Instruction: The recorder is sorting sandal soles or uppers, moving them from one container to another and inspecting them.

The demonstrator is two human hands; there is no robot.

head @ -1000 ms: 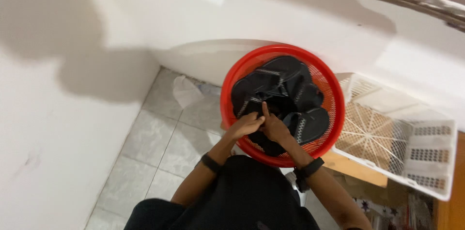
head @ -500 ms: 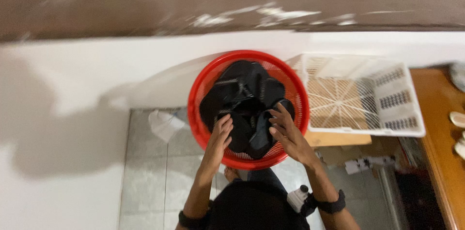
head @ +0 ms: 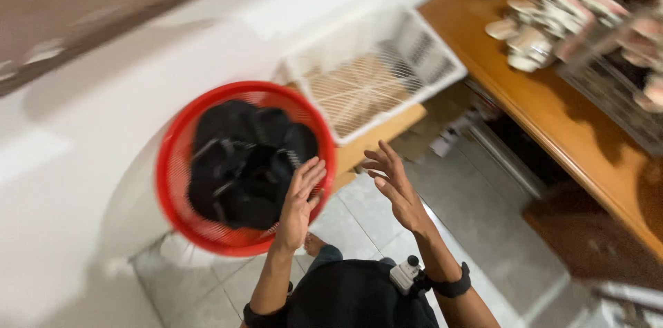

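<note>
While both hands are spread and hold nothing, the left hand (head: 298, 202) hovers over the near rim of the round red basket (head: 173, 162), its fingers close to the black clothes (head: 242, 162) heaped inside; whether it touches them is unclear in the blur. The right hand (head: 392, 183) is lifted just beside the basket, fingers splayed. Behind the basket sits a white slatted crate (head: 414, 59), and a wooden counter (head: 552, 107) with small pale items runs along the right.
</note>
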